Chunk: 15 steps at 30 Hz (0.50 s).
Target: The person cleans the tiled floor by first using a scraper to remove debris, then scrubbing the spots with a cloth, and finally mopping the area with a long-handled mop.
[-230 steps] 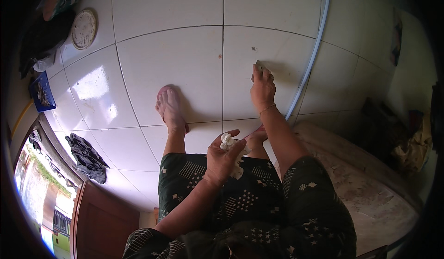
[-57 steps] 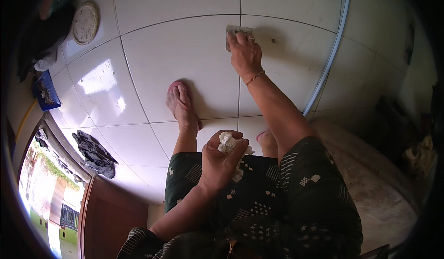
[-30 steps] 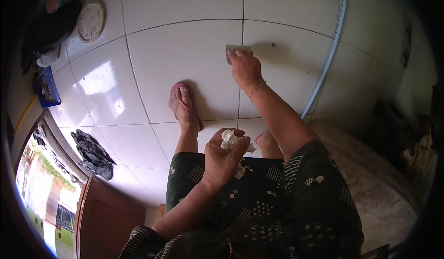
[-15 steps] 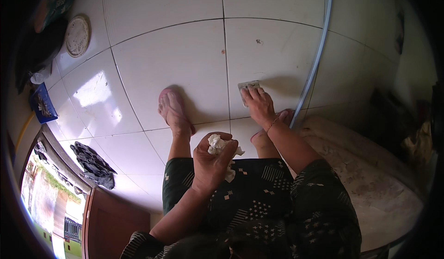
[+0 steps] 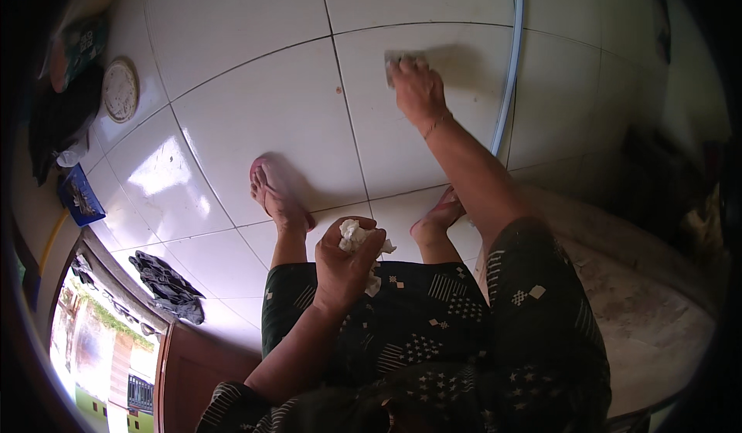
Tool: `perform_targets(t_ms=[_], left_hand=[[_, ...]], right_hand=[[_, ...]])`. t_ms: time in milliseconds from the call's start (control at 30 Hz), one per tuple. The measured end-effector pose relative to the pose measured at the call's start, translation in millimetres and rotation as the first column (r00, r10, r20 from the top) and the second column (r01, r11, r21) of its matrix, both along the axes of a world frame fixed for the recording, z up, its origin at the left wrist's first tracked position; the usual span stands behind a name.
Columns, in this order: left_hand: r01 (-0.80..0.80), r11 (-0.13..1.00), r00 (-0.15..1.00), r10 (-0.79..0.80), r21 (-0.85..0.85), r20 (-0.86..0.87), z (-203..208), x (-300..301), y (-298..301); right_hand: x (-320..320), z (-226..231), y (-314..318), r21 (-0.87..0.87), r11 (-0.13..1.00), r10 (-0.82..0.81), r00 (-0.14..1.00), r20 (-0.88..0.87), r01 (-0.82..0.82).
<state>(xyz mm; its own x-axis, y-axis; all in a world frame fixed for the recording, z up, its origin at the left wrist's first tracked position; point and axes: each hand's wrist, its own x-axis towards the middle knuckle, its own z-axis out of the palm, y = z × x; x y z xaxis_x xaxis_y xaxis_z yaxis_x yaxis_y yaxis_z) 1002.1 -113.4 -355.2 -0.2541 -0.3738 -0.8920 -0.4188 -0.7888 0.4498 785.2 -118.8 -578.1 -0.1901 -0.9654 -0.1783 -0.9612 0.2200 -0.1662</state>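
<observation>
My right hand [image 5: 420,93] reaches far forward over the white tiled floor [image 5: 255,108], its fingers bent over a flat grey rectangular piece [image 5: 393,71] that lies against a tile. Its kind is not plain, since the fingers cover much of it. Close to my lap, my left hand [image 5: 340,267] is closed around a crumpled white tissue [image 5: 353,235]. A loose end of the tissue hangs below the palm, over my dark patterned clothing [image 5: 417,309]. My feet in pink sandals stand apart on the tiles.
A pale blue hose or strip [image 5: 510,70] runs along the floor at right, beside a stained mattress-like pad [image 5: 603,302]. At left lie a round white lid [image 5: 121,90], a blue dustpan-like tray [image 5: 80,194] and a dark crumpled cloth [image 5: 166,285] near an open doorway.
My right hand has slid the grey piece forward, away from my foot, over where a dark speck showed on the tile. My left hand keeps the tissue. The view has shifted slightly.
</observation>
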Motion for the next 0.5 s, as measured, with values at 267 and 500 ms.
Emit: perform_targets(t_ms=[267, 500], left_hand=[[0.004, 1.0, 1.0, -0.003, -0.024, 0.03, -6.7, -7.0, 5.4], [-0.068, 0.997, 0.998, 0.067, 0.027, 0.02, -5.5, -12.3, 4.6]], right_hand=[[45.9, 20.2, 111.9, 0.083, 0.996, 0.026, 0.978, 0.209, -0.044], [-8.6, 21.2, 183.6, 0.133, 0.96, -0.248, 0.969, -0.009, 0.247]])
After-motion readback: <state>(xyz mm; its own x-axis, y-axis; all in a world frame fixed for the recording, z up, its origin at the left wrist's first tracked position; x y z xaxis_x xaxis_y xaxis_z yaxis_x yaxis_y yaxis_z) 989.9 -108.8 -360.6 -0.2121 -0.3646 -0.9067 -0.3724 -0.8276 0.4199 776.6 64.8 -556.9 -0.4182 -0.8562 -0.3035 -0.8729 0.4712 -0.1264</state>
